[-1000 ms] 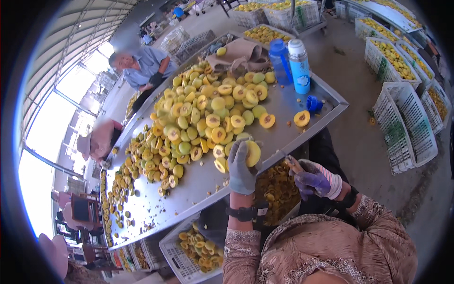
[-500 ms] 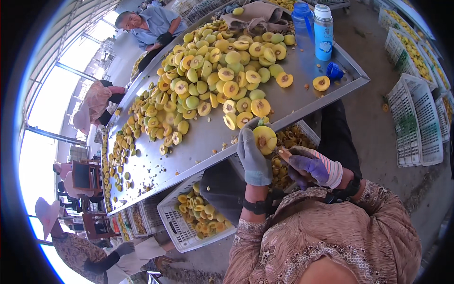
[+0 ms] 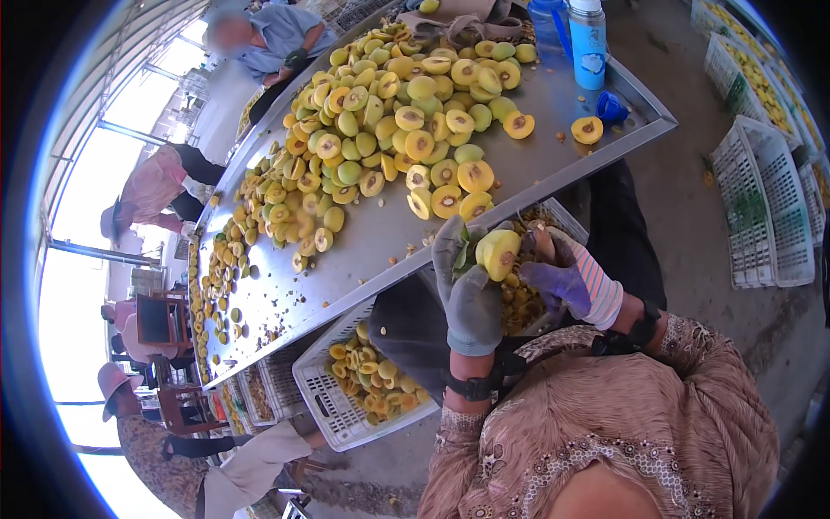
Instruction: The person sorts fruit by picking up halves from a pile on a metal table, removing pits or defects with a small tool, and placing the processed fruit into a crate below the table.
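- The left hand [image 3: 474, 303], in a grey glove at the centre of the frame, grasps a fruit [image 3: 498, 253], its fingers curled around the back and side.
- That fruit is yellow, just beyond the table's near edge, right of the frame's middle; a green leaf [image 3: 462, 249] sits against it.
- The right hand [image 3: 566, 281], in a purple-stained glove, is just right of the fruit, closed around a brown handle [image 3: 543, 245]; the tool's far end cannot be made out.
- Below both hands, a crate [image 3: 571, 223] holds yellow pieces.
- The metal table [image 3: 543, 160] bears a pile [image 3: 380, 121] of whole-looking and halved fruit, upper centre.
- Upper right on it: a bottle [image 3: 546, 24], a flask [image 3: 588, 43], a blue cup [image 3: 612, 107] and a fruit half [image 3: 587, 131].
- Lower centre-left, a white crate [image 3: 322, 402] holds more fruit.
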Motion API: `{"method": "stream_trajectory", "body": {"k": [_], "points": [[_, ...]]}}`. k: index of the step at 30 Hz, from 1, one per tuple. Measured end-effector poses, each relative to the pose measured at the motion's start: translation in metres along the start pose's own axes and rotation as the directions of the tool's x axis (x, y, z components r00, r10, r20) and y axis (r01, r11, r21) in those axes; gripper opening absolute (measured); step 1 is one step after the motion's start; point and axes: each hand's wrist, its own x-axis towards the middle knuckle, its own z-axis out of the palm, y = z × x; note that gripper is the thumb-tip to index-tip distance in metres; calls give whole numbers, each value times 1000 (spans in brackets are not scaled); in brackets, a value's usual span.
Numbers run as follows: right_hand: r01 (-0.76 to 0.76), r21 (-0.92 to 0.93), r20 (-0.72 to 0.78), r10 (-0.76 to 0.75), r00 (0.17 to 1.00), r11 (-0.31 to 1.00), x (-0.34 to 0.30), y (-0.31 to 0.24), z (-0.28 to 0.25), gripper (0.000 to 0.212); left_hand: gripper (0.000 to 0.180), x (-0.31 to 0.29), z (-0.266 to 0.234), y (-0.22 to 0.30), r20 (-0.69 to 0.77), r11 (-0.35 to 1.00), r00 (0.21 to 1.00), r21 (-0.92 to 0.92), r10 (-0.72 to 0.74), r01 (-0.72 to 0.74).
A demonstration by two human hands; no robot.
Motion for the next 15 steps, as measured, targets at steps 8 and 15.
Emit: {"method": "stream_trajectory", "body": {"k": [8, 15], "points": [[405, -540, 87, -429, 899, 738, 18, 13, -16, 43, 71, -8, -5, 9, 177, 976, 974, 192, -139, 104], [513, -624, 302, -424, 854, 589, 19, 10, -12, 43, 57, -5, -19, 15, 266, 954, 919, 149, -291, 259]]}}
